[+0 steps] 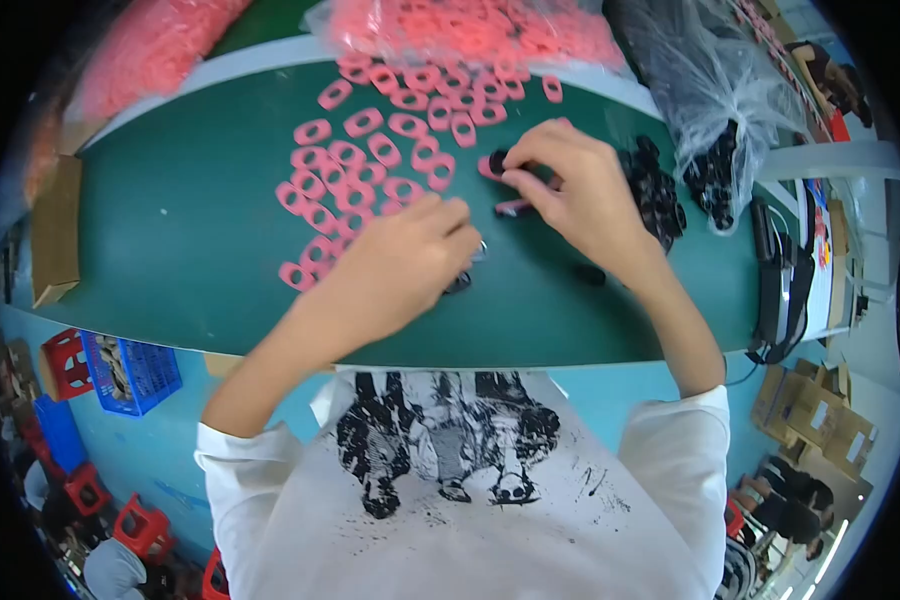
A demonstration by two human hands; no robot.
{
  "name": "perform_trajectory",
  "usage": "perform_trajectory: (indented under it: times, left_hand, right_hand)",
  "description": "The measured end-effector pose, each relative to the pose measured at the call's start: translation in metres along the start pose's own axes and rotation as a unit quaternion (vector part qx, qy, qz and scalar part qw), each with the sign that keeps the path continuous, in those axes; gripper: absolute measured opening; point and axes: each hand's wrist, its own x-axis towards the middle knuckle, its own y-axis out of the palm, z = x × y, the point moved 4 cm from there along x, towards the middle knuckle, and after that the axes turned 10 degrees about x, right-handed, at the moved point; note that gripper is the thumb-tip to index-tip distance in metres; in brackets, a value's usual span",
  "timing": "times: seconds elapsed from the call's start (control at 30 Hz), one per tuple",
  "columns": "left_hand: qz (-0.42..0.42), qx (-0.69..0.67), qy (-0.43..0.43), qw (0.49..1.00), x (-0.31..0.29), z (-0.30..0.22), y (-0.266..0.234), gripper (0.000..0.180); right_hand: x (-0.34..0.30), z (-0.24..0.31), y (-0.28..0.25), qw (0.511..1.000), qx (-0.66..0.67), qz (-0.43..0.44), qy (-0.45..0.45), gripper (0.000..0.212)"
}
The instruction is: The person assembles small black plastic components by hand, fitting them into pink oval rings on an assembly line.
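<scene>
My right hand [578,185] pinches a small black round part [497,161] between thumb and fingertips. A pink piece [485,168] shows right against that part. Just below the right thumb lies another pink piece with a dark edge [513,208]. My left hand [410,255] is closed, its fingers curled down close to the green table; whatever they hold is hidden. Beside its fingertips are a small shiny ring-like part [481,251] and a dark part [458,284]. Many flat pink oval pieces with a hole [348,190] lie spread beyond and left of the left hand.
A pile of black parts [656,195] lies right of my right hand, with a single black part [590,274] nearer. Bags of pink pieces [470,30] line the far edge. A clear bag [735,110] stands far right, a black device [782,280] below it. Cardboard [58,230] borders the left.
</scene>
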Motion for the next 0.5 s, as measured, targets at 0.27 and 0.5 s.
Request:
perform_trajectory:
  times: [0.27, 0.5]
  left_hand:
    - [-0.03, -0.02, 0.018, 0.999, -0.003, -0.008, 0.022, 0.016]
    - [-0.049, 0.006, 0.01, 0.999, -0.009, -0.021, 0.009, 0.017]
  right_hand:
    - [-0.001, -0.021, 0.009, 0.979, 0.102, 0.103, 0.146, 0.005]
    - [0.003, -0.023, 0.012, 0.973, 0.106, 0.127, 0.161, 0.011]
